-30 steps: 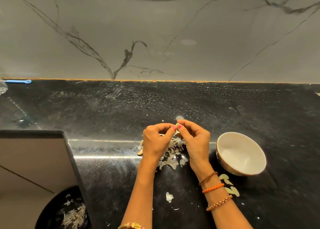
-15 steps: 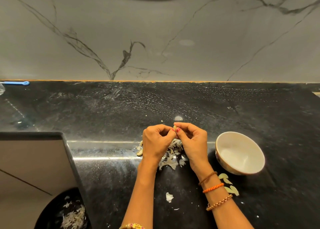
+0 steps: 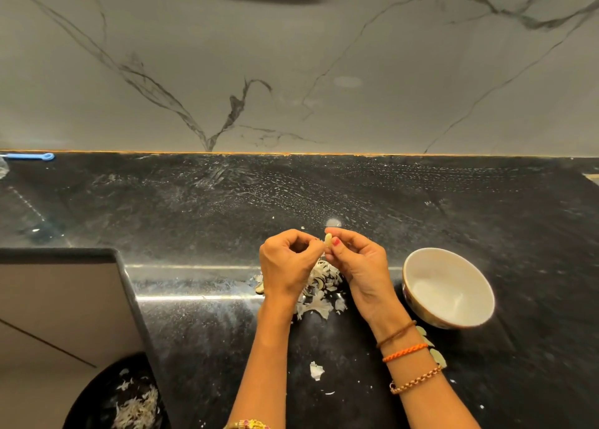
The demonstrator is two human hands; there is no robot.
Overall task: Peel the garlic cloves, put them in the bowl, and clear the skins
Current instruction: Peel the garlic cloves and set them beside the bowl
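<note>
Head view, from the near edge outward: a dark bin (image 3: 123, 396) sits low on the left with pale skins lying in it, beside the corner of a grey cabinet top (image 3: 64, 299). On the black desk (image 3: 194, 208) a single loose skin scrap (image 3: 316, 371) lies between the two forearms, and a few peeled cloves (image 3: 432, 347) show just past the right wrist, which wears three bracelets. Farther in, a heap of garlic skins (image 3: 319, 291) spreads on the desk under both hands. To the right of it stands a white bowl (image 3: 449, 287), upright; I can make out nothing inside. Above the heap the right hand (image 3: 361, 265) pinches a pale garlic clove (image 3: 328, 240) between thumb and fingertips, its grip clenched on it. The left hand (image 3: 287, 261) has its fingers curled, its grip nipping a wisp of skin right at the clove. Beyond, at the foot of the veined grey wall (image 3: 291, 72), lies a small blue tool (image 3: 30, 156), far left.
</note>
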